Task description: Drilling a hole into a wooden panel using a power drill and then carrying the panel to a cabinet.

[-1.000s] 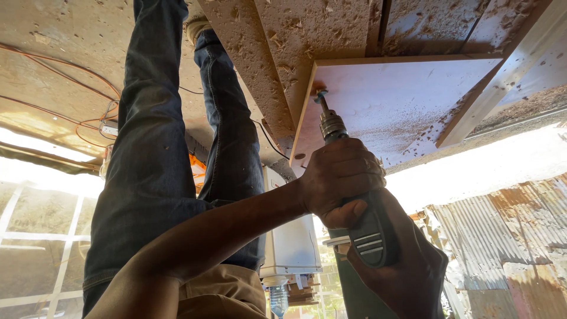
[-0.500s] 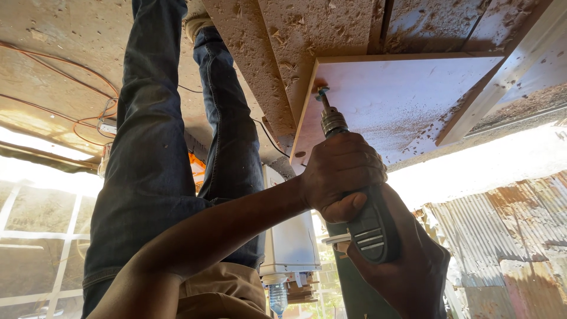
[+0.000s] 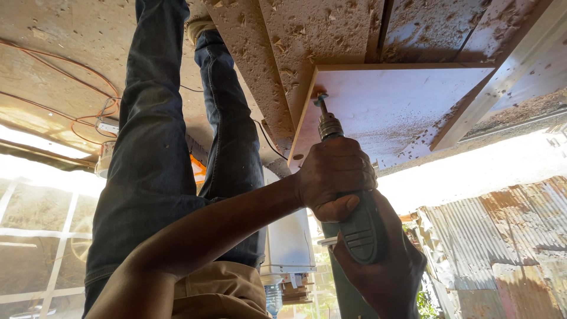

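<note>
Both hands clamp the drill (image 3: pixel 354 230): left hand (image 3: pixel 336 177) wraps the front body, right hand (image 3: pixel 384 272) the handle, bit on the white board (image 3: pixel 401 106). Looks heavy, rigid; needs 2 hands.

White board (image 3: pixel 407 106) lies on the shavings-strewn floor (image 3: pixel 53 35).

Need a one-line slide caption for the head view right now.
Both hands, left hand above right hand, grip a green drill, its bit on a pale dusty board.

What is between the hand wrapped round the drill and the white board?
In the head view, only the metal chuck and bit of the drill, its tip meeting the white board.
</note>
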